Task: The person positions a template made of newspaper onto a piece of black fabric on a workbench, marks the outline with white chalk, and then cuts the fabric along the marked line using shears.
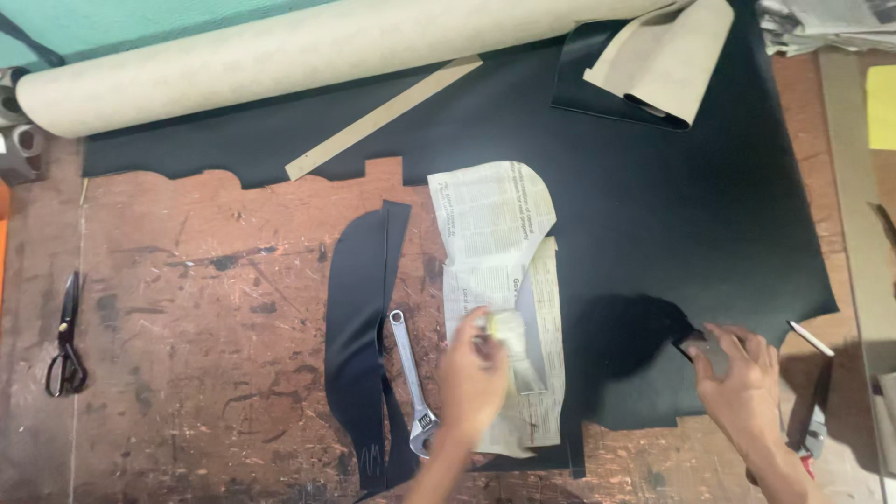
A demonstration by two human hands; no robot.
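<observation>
Fingers of the left hand [473, 373] pinch a pale brush [509, 329] over the newspaper sheet [495, 233], lying at the centre of the head view. At four o'clock, the right hand [742, 373] presses flat on the black leather sheet's [653, 205] edge, covering a small grey piece [702, 347]. An adjustable wrench [411, 383] lies just beside the left hand at its nine o'clock, with scissors [65, 336] far off at nine.
</observation>
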